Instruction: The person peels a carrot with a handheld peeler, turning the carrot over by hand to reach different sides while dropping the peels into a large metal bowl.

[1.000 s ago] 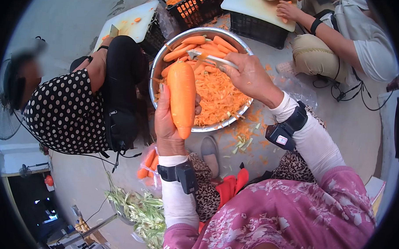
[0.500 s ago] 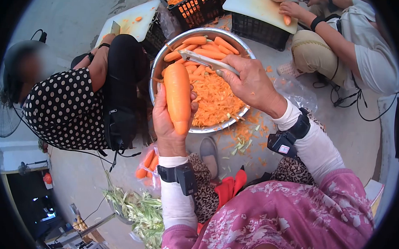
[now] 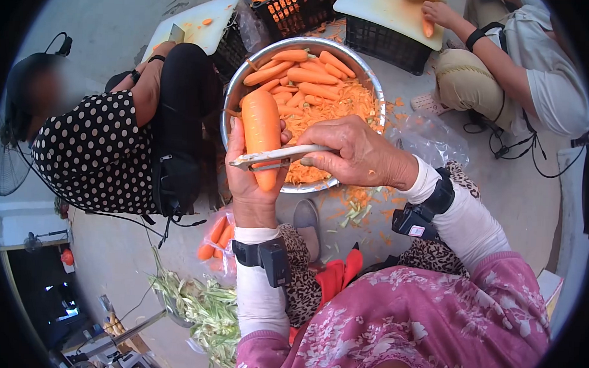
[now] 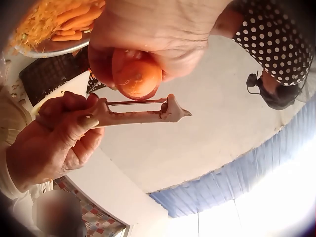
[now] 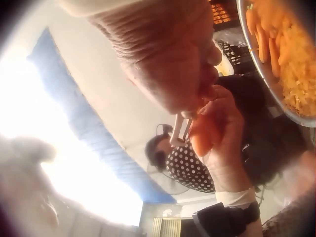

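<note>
A large peeled-looking carrot point(image 3: 260, 126) stands upright in my left hand point(image 3: 247, 192), whose fingers curl round its sides. My right hand point(image 3: 364, 153) grips a white peeler point(image 3: 276, 156) by its handle; the peeler lies across the carrot's lower part. In the left wrist view the peeler point(image 4: 143, 116) spans just below the carrot's rounded end point(image 4: 138, 81), with my right hand point(image 4: 54, 140) on its handle. The right wrist view shows the carrot point(image 5: 205, 136) in my left hand point(image 5: 228, 143), beside the peeler point(image 5: 177, 133).
Beyond my hands stands a metal basin point(image 3: 379, 89) with whole carrots and orange shreds. Two people sit at cutting boards point(image 3: 384, 17) on black crates. A bag of carrots point(image 3: 216, 243) and green husks point(image 3: 202, 314) lie on the floor near my left arm.
My right hand has brought the peeler down and toward me, from near the carrot's far end to its near end. The left hand still holds the carrot.
</note>
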